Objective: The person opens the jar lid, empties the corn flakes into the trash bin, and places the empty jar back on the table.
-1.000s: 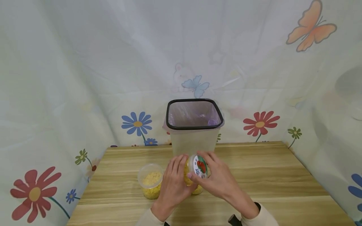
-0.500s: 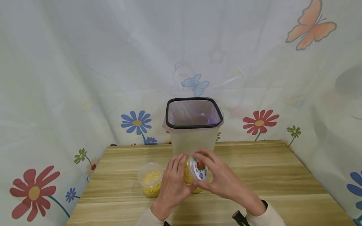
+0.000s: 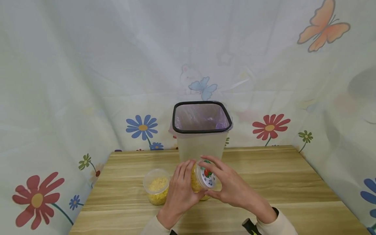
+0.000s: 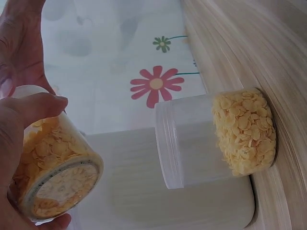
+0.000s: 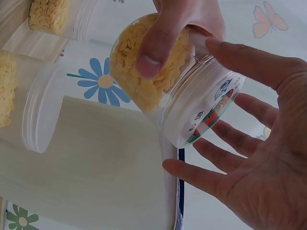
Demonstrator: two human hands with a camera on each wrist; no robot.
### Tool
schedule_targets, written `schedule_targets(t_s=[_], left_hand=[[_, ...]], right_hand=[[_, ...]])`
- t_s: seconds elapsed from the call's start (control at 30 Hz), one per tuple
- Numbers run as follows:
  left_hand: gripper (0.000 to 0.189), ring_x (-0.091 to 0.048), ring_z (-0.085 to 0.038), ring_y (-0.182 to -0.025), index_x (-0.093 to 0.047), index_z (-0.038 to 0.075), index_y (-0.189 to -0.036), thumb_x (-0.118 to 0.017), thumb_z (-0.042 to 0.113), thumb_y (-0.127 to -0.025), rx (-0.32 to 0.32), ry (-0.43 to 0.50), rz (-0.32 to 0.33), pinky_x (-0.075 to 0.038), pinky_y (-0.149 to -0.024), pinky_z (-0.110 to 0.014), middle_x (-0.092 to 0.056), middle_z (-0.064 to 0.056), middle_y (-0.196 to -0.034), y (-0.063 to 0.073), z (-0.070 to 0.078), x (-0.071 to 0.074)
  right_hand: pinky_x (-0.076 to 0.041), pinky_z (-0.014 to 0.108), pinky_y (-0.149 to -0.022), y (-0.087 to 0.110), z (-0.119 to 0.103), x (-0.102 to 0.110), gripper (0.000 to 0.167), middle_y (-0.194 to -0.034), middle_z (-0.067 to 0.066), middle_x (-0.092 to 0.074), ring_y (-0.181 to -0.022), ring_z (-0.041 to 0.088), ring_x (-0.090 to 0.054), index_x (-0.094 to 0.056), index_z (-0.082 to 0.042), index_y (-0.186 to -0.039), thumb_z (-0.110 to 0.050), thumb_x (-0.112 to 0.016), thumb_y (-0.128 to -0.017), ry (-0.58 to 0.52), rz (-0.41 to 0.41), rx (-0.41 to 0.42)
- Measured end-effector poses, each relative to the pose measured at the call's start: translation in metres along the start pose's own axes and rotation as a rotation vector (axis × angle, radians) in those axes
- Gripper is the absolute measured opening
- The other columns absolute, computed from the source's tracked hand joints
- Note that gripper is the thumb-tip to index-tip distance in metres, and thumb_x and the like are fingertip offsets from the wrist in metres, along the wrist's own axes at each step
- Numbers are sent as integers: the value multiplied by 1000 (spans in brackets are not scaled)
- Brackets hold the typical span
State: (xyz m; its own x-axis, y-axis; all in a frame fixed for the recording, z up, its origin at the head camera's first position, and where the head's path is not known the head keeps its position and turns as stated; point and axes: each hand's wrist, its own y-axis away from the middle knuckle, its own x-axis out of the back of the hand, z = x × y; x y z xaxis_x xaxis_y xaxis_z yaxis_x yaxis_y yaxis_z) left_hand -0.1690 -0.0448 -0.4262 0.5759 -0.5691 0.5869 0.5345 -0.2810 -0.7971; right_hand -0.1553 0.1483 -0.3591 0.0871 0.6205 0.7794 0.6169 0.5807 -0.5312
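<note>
My left hand (image 3: 180,192) holds a clear plastic jar (image 5: 148,67) of pale yellow flakes, tilted so its lid faces right. The lid (image 5: 206,112) bears a white, green and red label with a tomato-like picture. My right hand (image 3: 233,189) has its thumb and fingertips round the lid's rim, the fingers spread; the little finger stands apart. A second jar (image 3: 157,192), without a lid and partly filled with flakes, stands left of my left hand. A third jar (image 3: 204,197) is mostly hidden behind the hands in the head view; two standing jars show in the right wrist view.
A pale bin (image 3: 201,147) with a black rim and a thin plastic liner stands behind the hands at the table's back edge. The wood-patterned table (image 3: 282,182) is enclosed by a white curtain (image 3: 141,65) printed with flowers and butterflies.
My right hand has shifted slightly round the lid, its wrist moving right and its thumb sliding from the label's left side to the lower rim. The label has turned. My left hand stays put.
</note>
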Motion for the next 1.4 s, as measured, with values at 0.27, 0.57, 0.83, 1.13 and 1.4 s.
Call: schedule_targets(t_s=[0.27,0.57,0.83,1.13,1.4], left_hand=[[97,-55,-22,-116,-48,6,-136,-90,40,-55,20,12,-11,-52,-97,-36,-58,-7,-128,0,0,0],[99,-54,-20,-115,-47,8,-138,-92,41,-56,22,23,-14,-52,-96,-35,-57,-4,-130,-1,1,-1],[98,-54,-21,-115,-48,7,-137,-91,42,-56,19,10,-19,-52,-97,-35,-57,-4,-130,-1,2,0],[90,-53,-19,-119,-47,11,-138,-86,44,-64,48,-16,-80,-51,-100,-33,-56,-3,-131,0,6,1],[85,-55,-22,-116,-47,8,-137,-82,42,-67,13,-11,-35,-54,-96,-37,-58,-7,-129,0,3,-1]], right_hand=[[-53,52,-94,-1,-7,3,84,-150,6,-43,-126,30,-56,-38,-22,-149,-39,-80,-78,-27,88,-151],[-57,48,-83,-4,-13,2,81,-149,11,-48,-118,34,-61,-39,-24,-150,-57,-68,-82,-15,64,-411],[-52,41,-78,-8,-15,-3,80,-136,7,-59,-102,20,-65,-45,-19,-147,-63,-63,-82,36,25,-518],[-54,41,-80,-10,-15,-3,72,-131,10,-62,-105,26,-65,-57,-13,-135,-57,-71,-80,63,18,-473],[-55,25,-73,-5,-11,4,72,-138,8,-54,-102,18,-62,-53,-16,-139,-37,-82,-77,-28,-31,-309]])
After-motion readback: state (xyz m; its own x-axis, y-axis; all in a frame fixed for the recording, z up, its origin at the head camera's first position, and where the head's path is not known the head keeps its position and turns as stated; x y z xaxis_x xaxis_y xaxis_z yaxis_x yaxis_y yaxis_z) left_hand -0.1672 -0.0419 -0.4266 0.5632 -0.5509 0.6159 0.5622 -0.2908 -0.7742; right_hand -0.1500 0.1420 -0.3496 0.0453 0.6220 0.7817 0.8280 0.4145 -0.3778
